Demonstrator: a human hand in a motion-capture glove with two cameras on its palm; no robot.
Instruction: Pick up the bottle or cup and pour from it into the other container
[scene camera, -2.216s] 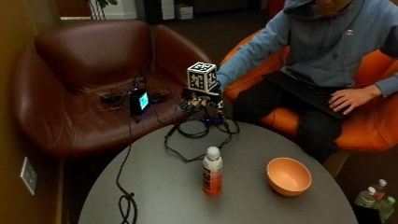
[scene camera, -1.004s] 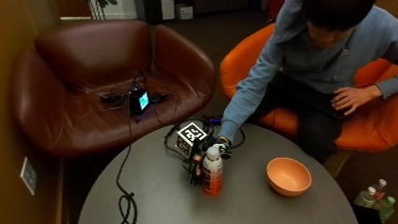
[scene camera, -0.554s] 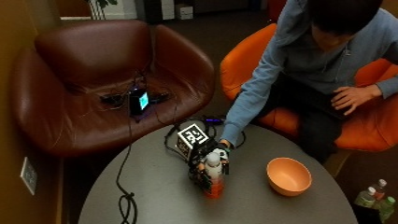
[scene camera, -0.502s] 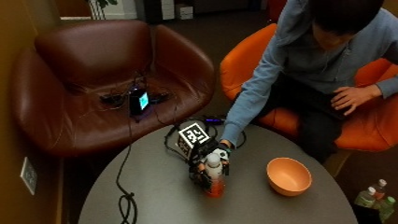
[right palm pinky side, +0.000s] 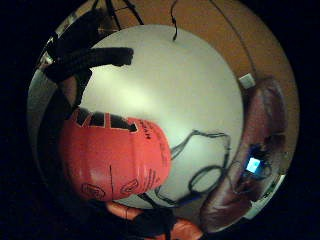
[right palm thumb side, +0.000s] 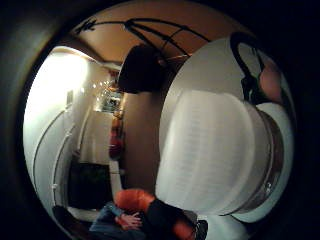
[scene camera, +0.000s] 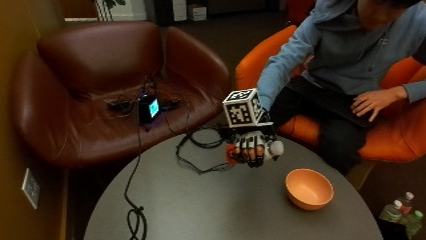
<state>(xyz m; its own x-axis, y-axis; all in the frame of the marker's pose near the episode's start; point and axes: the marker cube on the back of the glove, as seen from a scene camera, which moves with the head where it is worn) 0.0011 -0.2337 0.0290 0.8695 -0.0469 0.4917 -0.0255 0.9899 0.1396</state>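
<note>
Bottle (scene camera: 234, 152), orange-wrapped with ribbed white cap, lies tilted in the gloved grip (scene camera: 253, 148) above the round table (scene camera: 200, 210).

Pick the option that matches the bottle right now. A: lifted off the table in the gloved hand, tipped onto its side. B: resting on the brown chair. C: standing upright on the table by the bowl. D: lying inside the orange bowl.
A: the gloved right hand grips the bottle above the table, white cap pointing sideways, short of the orange bowl.
</note>
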